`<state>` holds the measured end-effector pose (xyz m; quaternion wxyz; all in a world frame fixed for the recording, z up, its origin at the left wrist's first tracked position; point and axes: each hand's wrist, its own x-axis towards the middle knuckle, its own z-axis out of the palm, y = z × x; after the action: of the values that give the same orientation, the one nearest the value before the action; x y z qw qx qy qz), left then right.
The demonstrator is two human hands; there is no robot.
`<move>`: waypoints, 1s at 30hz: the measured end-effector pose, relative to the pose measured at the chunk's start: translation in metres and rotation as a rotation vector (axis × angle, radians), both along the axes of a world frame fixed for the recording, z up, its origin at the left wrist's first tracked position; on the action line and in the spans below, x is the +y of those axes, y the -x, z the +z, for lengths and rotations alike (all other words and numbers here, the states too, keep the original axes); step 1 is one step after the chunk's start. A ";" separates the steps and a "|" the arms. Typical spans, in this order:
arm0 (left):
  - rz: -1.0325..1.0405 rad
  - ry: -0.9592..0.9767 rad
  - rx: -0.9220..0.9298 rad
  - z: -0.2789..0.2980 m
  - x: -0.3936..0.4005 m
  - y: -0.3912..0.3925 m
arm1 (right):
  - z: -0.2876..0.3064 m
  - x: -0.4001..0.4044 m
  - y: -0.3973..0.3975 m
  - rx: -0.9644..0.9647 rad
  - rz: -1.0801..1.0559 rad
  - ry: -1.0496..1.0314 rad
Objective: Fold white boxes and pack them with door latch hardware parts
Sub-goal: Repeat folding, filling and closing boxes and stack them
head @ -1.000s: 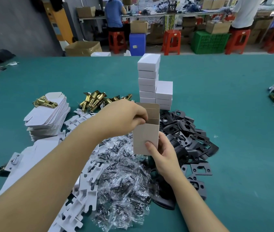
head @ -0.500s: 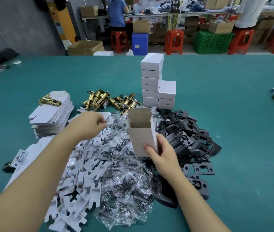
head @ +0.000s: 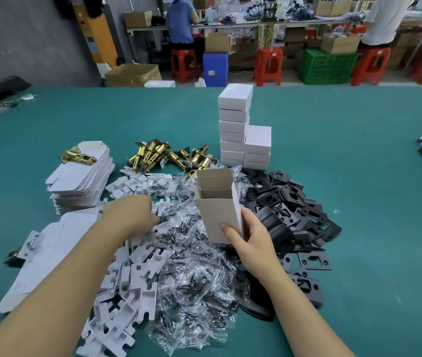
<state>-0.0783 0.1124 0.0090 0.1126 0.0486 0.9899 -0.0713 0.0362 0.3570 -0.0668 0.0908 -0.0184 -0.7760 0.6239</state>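
One open box [head: 217,202] — right hand [head: 253,243] holding.

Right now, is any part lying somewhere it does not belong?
Yes. One brass latch lies alone on top of the stack of flat boxes, apart from the latch pile to its right. Another part sits half hidden at the left edge of the loose flat boxes.
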 end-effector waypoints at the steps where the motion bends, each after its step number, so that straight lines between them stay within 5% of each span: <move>1: 0.002 -0.019 0.025 0.002 -0.001 0.002 | -0.001 0.000 0.000 -0.001 -0.001 0.003; 11: -0.156 -0.173 0.190 0.035 0.004 -0.005 | -0.002 0.001 0.001 -0.007 -0.007 0.022; 18: -0.462 -0.623 0.407 0.090 0.035 -0.043 | -0.006 0.002 0.002 0.005 0.009 0.054; 26: -0.561 -0.298 0.511 0.096 0.074 -0.054 | -0.005 0.002 0.002 0.010 0.010 0.036; 30: -0.547 -0.192 0.420 0.092 0.089 -0.048 | -0.005 0.002 0.001 0.013 0.009 0.036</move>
<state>-0.0305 0.2019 0.1009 -0.1217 0.3064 0.9440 -0.0139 0.0348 0.3586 -0.0716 0.0926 -0.0123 -0.7640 0.6384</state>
